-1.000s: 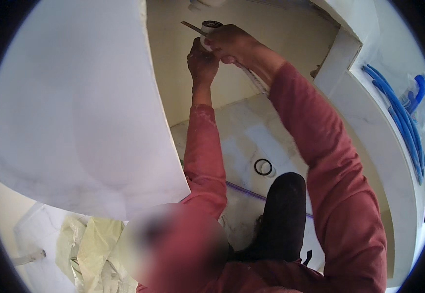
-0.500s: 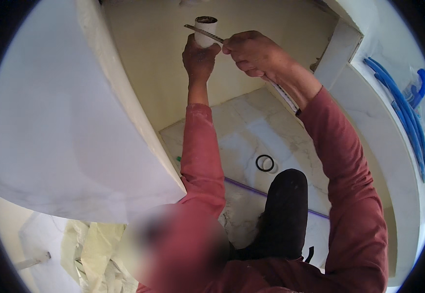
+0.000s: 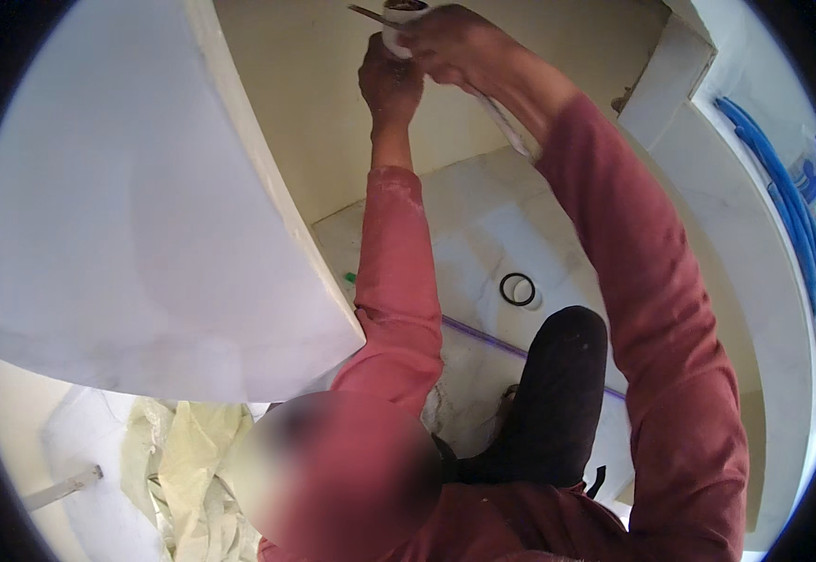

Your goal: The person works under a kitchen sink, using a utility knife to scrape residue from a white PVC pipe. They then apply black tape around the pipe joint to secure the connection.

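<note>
Leftward since the earlier frame, the right hand [image 3: 455, 42] has come up against the white pipe [image 3: 391, 41], its fingers gripping a thin blade [image 3: 369, 13] that juts past the pipe's left side. Fingers of the left hand [image 3: 391, 84] wrap the pipe's lower part, before the cream wall [image 3: 314, 94]. The pipe looks to be in one piece; how much work remains I cannot tell, since the right hand hides part of it.

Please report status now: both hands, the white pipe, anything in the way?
Left hand grips white pipe. Right hand holds thin blade across its upper part. Hands hide part of it; large white panel to the left.
</note>
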Motion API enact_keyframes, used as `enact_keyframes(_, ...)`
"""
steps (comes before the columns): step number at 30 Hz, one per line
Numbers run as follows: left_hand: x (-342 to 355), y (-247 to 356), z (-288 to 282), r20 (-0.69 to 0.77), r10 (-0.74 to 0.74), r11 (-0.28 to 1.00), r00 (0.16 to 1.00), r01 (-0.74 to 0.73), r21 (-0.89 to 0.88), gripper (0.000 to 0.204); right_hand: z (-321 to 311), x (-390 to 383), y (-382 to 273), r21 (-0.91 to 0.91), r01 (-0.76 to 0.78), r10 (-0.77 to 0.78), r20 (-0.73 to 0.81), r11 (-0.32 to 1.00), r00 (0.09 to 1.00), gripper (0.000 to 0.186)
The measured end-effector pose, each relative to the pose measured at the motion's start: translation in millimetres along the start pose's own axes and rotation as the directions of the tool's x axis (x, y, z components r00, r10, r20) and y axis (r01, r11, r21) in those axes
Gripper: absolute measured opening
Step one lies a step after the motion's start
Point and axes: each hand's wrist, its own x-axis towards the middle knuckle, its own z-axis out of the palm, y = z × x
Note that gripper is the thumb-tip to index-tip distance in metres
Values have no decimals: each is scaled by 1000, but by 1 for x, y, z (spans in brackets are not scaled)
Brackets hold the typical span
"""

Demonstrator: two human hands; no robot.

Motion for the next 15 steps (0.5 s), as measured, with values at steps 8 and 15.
enact_keyframes(8, -3, 21, -4, -6, -106, 993, 994, 106, 53, 43, -2, -40, -39, 456, -185, 239, -64, 871, 969, 16)
enact_keyframes(15, -5, -9, -1, 67, -126, 972, 990, 136, -192, 54, 1, 14, -27, 512, 42, 4, -89, 858, 996, 20)
